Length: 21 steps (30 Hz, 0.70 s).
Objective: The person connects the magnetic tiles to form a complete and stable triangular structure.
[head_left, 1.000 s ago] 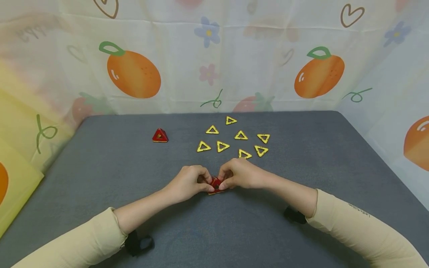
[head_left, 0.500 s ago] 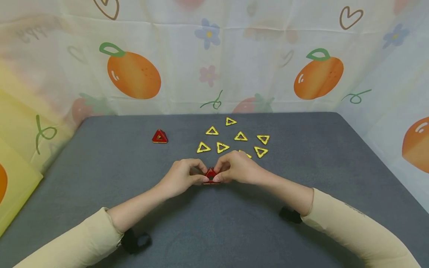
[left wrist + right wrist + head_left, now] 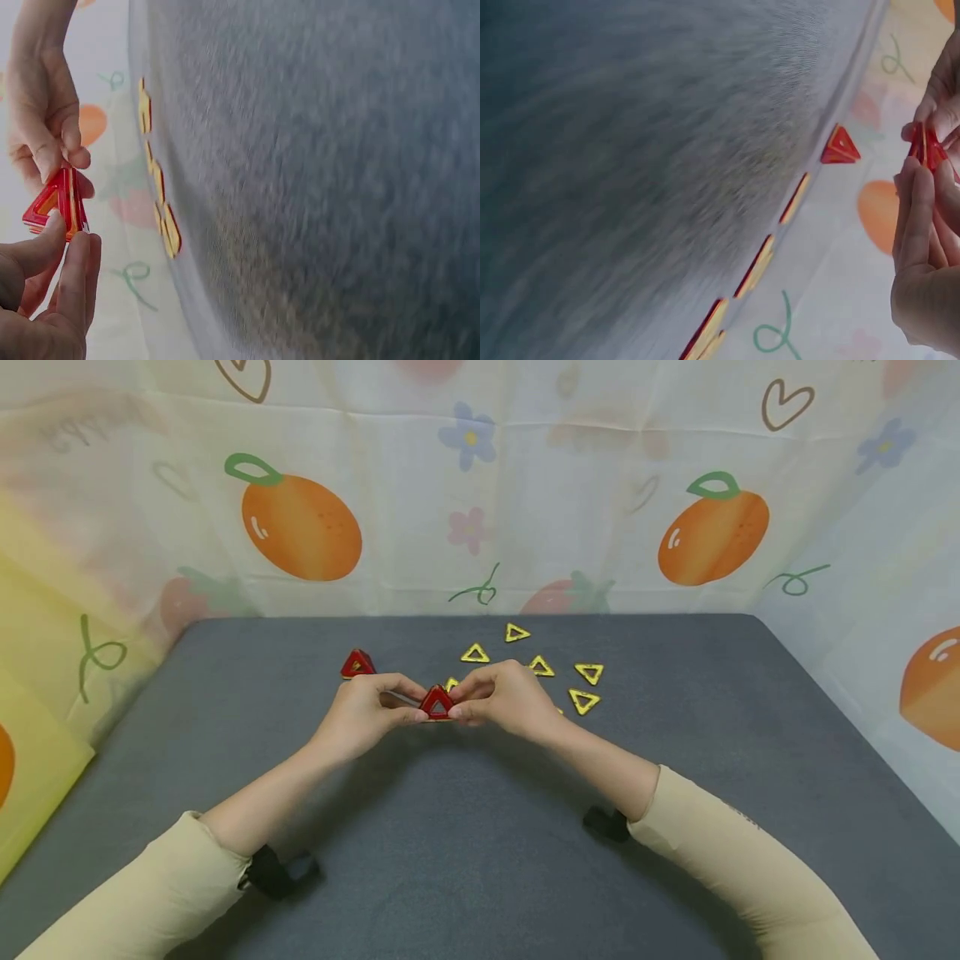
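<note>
Between my two hands is a small red pyramid [image 3: 437,702] built of triangular magnetic tiles, with a yellow edge along its bottom. It is lifted off the table. My left hand [image 3: 360,714] pinches its left side between thumb and fingers. On the opposite side, my right hand [image 3: 510,697] pinches it the same way. The left wrist view shows the red pyramid [image 3: 71,199] with fingers of both hands on it. In the right wrist view, fingers hide much of the pyramid [image 3: 928,146]. A second red pyramid [image 3: 357,663] stands on the table just beyond my left hand.
Several yellow triangular tiles lie flat towards the back, among them one tile [image 3: 583,701] right of my right hand and one [image 3: 517,632] farthest back. My hands partly cover some. The grey table [image 3: 480,860] ends at a printed curtain [image 3: 405,468] behind.
Both hands have lifted the pyramid from the table and carried it forward and to the left, towards the other pyramid. It now hides some yellow tiles together with my hands.
</note>
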Motion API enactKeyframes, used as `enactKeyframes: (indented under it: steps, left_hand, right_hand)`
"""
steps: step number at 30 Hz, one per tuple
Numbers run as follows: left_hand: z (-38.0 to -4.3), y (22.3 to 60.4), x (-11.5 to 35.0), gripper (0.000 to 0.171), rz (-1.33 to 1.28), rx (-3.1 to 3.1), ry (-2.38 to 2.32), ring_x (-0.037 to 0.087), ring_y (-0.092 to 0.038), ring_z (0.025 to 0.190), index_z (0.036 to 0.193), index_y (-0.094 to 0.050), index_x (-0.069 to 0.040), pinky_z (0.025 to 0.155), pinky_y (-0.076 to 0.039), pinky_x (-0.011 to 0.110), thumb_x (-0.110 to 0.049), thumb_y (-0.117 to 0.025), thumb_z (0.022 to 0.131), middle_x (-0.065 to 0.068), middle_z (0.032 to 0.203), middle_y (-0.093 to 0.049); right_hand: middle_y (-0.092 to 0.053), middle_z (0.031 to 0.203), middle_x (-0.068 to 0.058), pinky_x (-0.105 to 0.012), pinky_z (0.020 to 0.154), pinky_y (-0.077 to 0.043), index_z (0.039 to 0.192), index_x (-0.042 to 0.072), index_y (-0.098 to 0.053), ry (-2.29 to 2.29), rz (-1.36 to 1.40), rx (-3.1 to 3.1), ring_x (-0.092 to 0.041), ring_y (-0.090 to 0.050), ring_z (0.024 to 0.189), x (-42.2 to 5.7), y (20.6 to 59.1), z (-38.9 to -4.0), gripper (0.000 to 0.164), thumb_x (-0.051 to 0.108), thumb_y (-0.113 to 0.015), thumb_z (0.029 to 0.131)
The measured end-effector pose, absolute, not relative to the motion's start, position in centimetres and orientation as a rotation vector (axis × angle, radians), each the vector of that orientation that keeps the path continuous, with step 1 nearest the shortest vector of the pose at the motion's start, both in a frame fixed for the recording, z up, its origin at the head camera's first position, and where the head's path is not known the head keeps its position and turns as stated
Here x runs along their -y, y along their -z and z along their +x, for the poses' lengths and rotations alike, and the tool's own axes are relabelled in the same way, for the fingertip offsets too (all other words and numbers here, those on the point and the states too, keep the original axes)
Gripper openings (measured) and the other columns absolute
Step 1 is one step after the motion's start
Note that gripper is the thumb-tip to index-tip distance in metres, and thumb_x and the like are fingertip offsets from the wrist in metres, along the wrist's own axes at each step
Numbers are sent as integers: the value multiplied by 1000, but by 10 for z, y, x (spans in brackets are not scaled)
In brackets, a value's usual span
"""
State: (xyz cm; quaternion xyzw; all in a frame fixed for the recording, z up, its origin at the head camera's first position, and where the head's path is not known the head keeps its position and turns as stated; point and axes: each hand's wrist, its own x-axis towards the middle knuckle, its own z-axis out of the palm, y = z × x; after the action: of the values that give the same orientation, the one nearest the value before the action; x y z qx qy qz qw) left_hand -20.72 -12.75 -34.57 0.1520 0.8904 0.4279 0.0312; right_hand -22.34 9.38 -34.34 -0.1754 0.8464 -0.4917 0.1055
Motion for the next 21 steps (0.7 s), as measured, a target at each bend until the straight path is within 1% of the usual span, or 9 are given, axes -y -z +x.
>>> enactKeyframes:
  steps: [3,6,10,12,14,17,21]
  left_hand:
    - [-210,342,135,21,432,-2765,-1303,23,-76,92,107,-74,-12,79,-59,36,-20,-76,87,10,105,-77]
    - [-213,338,143,22,369,-2804,-1280,24,-75,93,108,-73,-13,78,-57,34,-23,-74,89,10,107,-76]
    - [-218,333,156,24,319,-2832,-1277,28,-74,94,111,-72,-12,79,-56,32,-25,-72,90,12,108,-76]
    - [-221,332,164,25,303,-2839,-1273,29,-74,95,112,-72,-11,80,-56,34,-25,-72,91,13,109,-75]
    - [-223,331,172,26,292,-2841,-1275,30,-74,96,113,-71,-10,83,-58,38,-25,-71,91,15,111,-74]
    - [-226,330,184,30,276,-2843,-1257,30,-73,102,115,-69,-9,86,-58,40,-28,-71,92,16,117,-72]
    - [-229,331,201,33,279,-2841,-1198,30,-71,107,117,-68,-10,86,-57,40,-32,-70,92,17,121,-70]
  right_hand:
    - [-78,94,-10,-40,73,-62,98,9,-77,1483,-520,-2515,-24,-77,79,-85,342,-228,17,16,-79,83]
    - [-78,99,-9,-40,76,-62,100,10,-77,1514,-526,-2519,-20,-77,81,-75,339,-233,18,16,-78,84]
    - [-77,105,-7,-38,78,-61,104,12,-77,1516,-518,-2554,-16,-76,84,-59,335,-239,19,15,-77,85]
    - [-77,107,-5,-35,76,-61,106,14,-77,1491,-528,-2587,-15,-76,84,-51,334,-241,20,16,-77,86]
    - [-77,108,-4,-30,73,-60,108,14,-76,1472,-546,-2613,-13,-75,85,-41,334,-244,21,16,-76,87]
    - [-77,109,-4,-25,72,-59,110,14,-76,1474,-549,-2624,-12,-75,86,-28,336,-248,22,16,-74,88]
    - [-76,111,-8,-31,79,-61,111,10,-75,1542,-484,-2534,-15,-75,87,-11,340,-251,22,14,-72,90]
